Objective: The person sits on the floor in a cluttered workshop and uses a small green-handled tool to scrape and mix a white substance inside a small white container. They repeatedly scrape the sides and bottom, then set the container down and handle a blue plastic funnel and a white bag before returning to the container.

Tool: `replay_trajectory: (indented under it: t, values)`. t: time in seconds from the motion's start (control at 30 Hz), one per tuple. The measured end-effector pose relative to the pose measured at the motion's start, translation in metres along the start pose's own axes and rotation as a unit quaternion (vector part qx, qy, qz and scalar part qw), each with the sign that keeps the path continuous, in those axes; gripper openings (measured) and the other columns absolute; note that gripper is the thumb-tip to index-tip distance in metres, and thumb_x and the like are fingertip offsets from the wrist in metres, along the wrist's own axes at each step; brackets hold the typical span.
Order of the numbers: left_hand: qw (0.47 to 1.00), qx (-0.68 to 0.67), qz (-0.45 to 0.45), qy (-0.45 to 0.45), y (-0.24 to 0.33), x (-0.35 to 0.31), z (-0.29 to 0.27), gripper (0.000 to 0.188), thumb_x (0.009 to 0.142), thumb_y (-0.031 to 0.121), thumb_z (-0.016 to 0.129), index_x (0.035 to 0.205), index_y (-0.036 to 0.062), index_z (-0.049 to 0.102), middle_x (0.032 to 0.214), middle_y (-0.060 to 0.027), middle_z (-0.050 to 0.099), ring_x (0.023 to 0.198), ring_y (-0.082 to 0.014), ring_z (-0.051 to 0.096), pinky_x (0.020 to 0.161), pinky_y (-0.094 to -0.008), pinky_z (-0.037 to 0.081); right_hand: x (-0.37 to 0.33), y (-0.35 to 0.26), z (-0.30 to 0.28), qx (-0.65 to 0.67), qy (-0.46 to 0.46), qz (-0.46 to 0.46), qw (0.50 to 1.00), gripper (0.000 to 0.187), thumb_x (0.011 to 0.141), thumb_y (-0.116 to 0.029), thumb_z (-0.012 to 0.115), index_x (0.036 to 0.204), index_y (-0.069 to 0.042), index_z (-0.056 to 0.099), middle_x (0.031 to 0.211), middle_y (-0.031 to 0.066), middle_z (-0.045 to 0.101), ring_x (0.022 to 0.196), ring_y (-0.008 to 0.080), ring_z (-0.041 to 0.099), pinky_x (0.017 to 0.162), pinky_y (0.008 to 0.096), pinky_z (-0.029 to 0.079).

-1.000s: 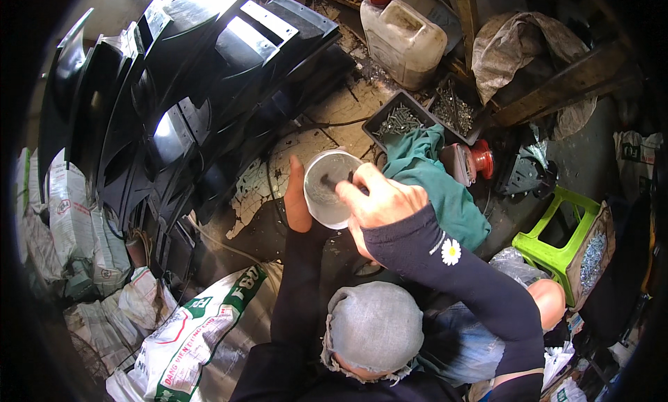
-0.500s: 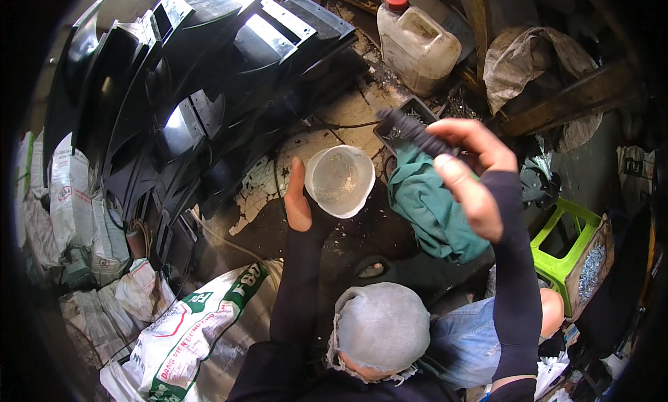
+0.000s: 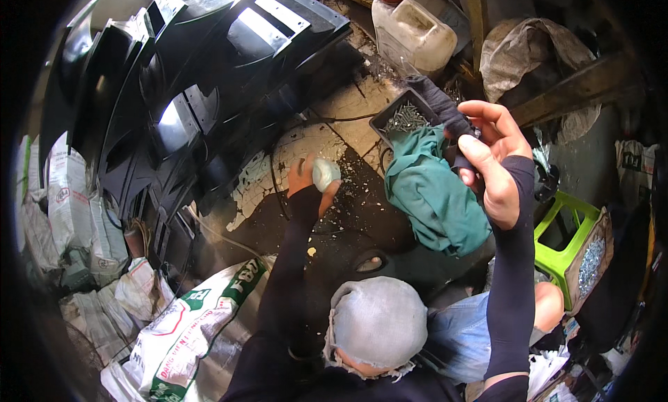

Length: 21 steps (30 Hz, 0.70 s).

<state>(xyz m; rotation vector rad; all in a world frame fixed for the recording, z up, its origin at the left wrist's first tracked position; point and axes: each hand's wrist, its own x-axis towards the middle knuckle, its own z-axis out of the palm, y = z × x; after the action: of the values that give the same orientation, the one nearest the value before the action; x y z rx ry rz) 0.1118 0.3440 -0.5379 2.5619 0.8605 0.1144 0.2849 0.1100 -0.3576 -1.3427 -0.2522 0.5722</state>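
My left hand (image 3: 304,184) is stretched down to the dark, crumb-strewn floor and grips a small pale translucent cup (image 3: 325,172), tipped on its side. My right hand (image 3: 490,162) is raised at the right, its fingers closed on a dark cloth-like thing (image 3: 445,113) that hangs over a black tray of screws (image 3: 400,118). A teal cloth (image 3: 435,197) lies just below the tray, between my two hands.
Glossy black plastic fenders (image 3: 174,89) are stacked across the upper left. A pale jerrycan with a red cap (image 3: 410,30) stands at the back. A green stool (image 3: 563,238), a box of screws (image 3: 591,256) and printed sacks (image 3: 188,318) crowd the sides.
My left hand has lowered and tipped the cup, which now shows its side instead of its open mouth. My right hand has swung right, from above the cup up to the tray.
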Motion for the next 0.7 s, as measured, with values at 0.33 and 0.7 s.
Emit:
replay_trajectory:
  t: [0.33,0.7]
  values:
    - [0.976,0.077,0.064,0.191,0.000,0.031,0.011,0.075,0.071,0.031,0.076,0.136,0.0099,0.044,0.126,-0.0234,0.044,0.111,-0.0405,0.050,0.096,-0.0478,0.042,-0.014,0.019,-0.013,0.024,0.054,-0.012,0.998,0.031,0.088,-0.004,0.059,0.119,-0.002,0.052,0.101,0.0087,0.062,0.066,0.0029,0.048,0.053,0.0168,0.040]
    - [0.968,-0.055,0.025,0.245,-0.012,0.029,0.025,0.072,0.075,0.036,0.075,0.135,0.0119,0.043,0.128,-0.0277,0.041,0.115,-0.0432,0.045,0.093,-0.0515,0.042,-0.023,0.033,-0.023,-0.001,0.103,-0.008,0.995,0.030,0.090,-0.009,0.058,0.120,-0.004,0.053,0.100,0.0108,0.065,0.061,0.0040,0.050,0.052,0.0163,0.039]
